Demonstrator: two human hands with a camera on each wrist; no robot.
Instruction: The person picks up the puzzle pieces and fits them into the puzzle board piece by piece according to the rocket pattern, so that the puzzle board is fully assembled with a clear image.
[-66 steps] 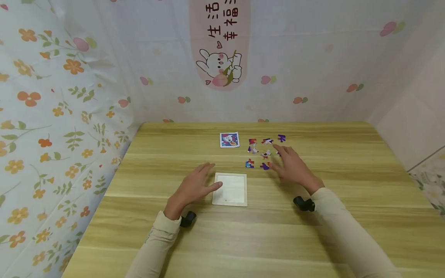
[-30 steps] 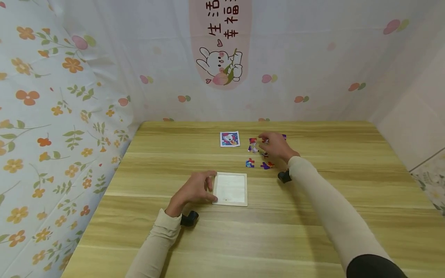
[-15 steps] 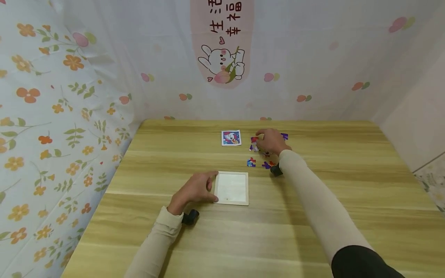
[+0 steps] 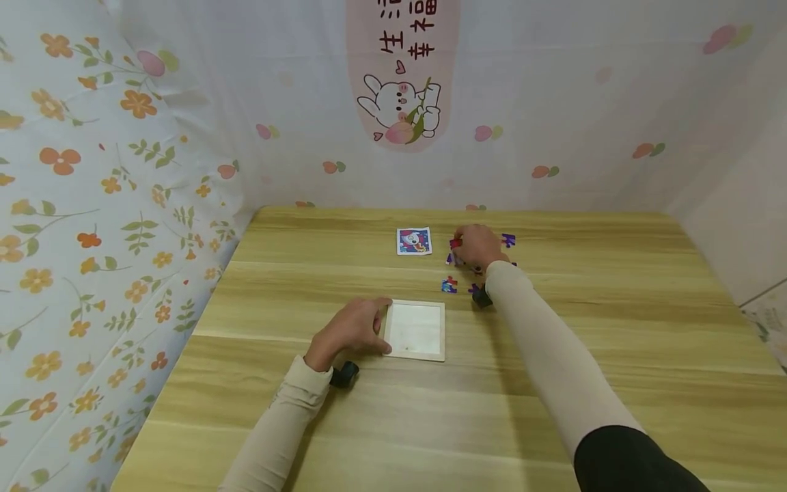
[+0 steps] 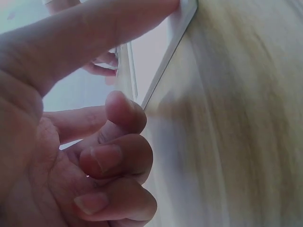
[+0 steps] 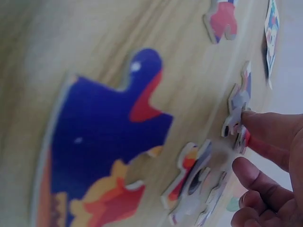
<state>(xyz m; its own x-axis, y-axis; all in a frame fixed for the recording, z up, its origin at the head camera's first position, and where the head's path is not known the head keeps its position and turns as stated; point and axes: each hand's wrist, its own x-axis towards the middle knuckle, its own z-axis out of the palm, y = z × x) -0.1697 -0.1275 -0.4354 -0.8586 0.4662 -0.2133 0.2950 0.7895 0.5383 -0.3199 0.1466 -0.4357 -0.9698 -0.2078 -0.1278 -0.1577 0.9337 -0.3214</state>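
My left hand (image 4: 350, 328) holds a square wooden puzzle tray (image 4: 442, 335) by its left side, thumb near the front corner and index finger near the back one. In the left wrist view the other fingers (image 5: 120, 158) are curled beside it. Farther back, my right hand (image 4: 479, 246) reaches over the jigsaw pieces, its fingertips pinching a red puzzle piece (image 4: 456, 243). The right wrist view shows those fingertips at a red piece (image 6: 242, 140), close to a grey one. A blue and orange piece (image 6: 109, 127) lies nearest that camera.
A small picture card (image 4: 415, 241) lies left of the pieces, near the table's back edge. Other loose pieces are a blue-red one (image 4: 449, 284) and a purple one (image 4: 508, 240). Patterned curtains (image 4: 295, 123) hang behind and at the left.
My right hand has moved leftward and away across the pieces to the red one at the far left. My left hand has closed from a spread pose onto the tray's left side.
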